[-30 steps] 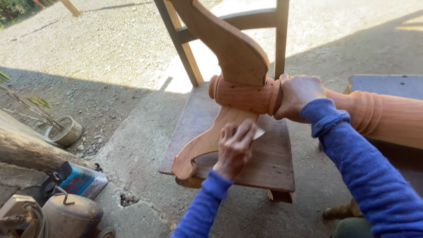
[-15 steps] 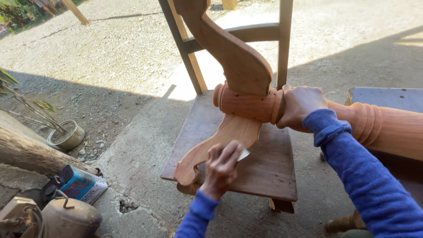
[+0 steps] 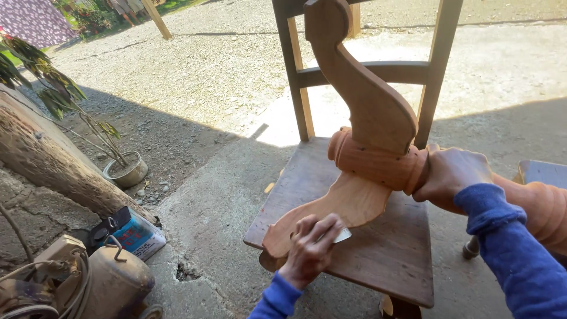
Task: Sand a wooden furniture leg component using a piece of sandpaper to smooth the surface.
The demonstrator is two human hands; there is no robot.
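My left hand (image 3: 311, 247) is pressed flat-curled on the lower lobe of the carved wooden piece (image 3: 360, 147), fingers bent over a small pale sheet (image 3: 341, 236). It looks like sandpaper, though only a corner shows beyond my fingertips, so I cannot be sure. My right hand (image 3: 452, 171) is closed around the turned, ribbed cylinder (image 3: 378, 162) that crosses the carved piece at its waist, gripping at the cylinder's right end.

The carved piece stands tilted on the wooden chair seat (image 3: 390, 254). Its lower lobe runs toward the seat's front left corner and slightly overhangs the front edge; its upper lobe rises in front of the chair back (image 3: 366, 71).

Off the chair, to the left on the concrete: a rusty round metal machine (image 3: 112, 280), a small blue and white box (image 3: 137, 235), a pot with a thin plant (image 3: 125, 171), and a rough log (image 3: 53, 165).
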